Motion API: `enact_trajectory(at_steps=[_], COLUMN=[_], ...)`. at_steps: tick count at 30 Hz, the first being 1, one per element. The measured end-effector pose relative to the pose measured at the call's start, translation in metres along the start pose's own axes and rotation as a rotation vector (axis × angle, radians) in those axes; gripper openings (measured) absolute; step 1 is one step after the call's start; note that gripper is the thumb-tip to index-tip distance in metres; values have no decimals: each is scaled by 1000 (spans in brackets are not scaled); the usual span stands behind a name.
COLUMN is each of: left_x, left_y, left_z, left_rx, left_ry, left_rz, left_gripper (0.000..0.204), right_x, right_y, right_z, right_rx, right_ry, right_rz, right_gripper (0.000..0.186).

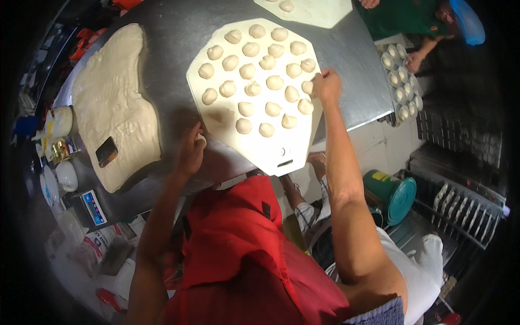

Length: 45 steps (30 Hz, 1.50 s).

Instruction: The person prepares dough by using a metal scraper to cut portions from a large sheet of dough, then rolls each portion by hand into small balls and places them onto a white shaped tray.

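A pale, many-sided board point(281, 162) with a slot at its near end lies on the metal table. Rows of small dough balls point(247, 71) sit on it, several with pinched tops. At the board's right edge, my right hand point(329, 85) has its fingers closed on a dough ball point(307, 88). Left of the board, my left hand point(190, 151) is curled, with a small dough piece point(201, 140) showing at its fingers. A large slab of dough point(116, 97) stretches along the table's left side. On the slab rests a dark, flat rectangular tool point(106, 151).
A second board point(325, 16) with dough balls lies at the far edge. A scale point(92, 208) and bowls point(66, 176) stand at left. A person in green point(398, 19) reaches to a tray of filled cups point(401, 95) at right. Below are a green bucket point(391, 195) and a rack point(466, 208).
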<state>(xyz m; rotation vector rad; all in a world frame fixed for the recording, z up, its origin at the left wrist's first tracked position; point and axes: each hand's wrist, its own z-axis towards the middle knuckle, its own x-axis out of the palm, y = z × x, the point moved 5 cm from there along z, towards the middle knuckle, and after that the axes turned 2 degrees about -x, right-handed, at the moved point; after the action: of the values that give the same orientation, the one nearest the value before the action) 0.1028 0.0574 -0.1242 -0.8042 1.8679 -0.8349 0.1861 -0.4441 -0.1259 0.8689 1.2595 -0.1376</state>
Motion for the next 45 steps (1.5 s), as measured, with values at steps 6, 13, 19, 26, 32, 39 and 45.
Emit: enact_trajectory(at_steps=[6,13,19,26,32,39,45], left_x=[-21,-73,-90,-87,-103,-83,-112], left_y=[5,43,99,80,87,62,87], left_z=[-26,-29,-31,-42,-41,-38,-42], left_rx=[-138,-222,-16,146,140,206,150], left_ry=[-85,-122,-112,45,184,253,279], left_rz=[-62,33,107,252,228,370,495], left_gripper=[60,64,70,93,96,106,93], right_x=[4,-9,1,28,59,-2,-19], right_y=[51,55,18,22,-11,-44,86], right_z=[-52,-134,-316,-395,-373,-348,-406], right_rx=[-7,-15,134,215,289,381,544], right_ry=[158,171,486,247,301,238,566], right_rz=[115,402,361,524,659,478,995], right_gripper=[19,27,37,39,27,22,23])
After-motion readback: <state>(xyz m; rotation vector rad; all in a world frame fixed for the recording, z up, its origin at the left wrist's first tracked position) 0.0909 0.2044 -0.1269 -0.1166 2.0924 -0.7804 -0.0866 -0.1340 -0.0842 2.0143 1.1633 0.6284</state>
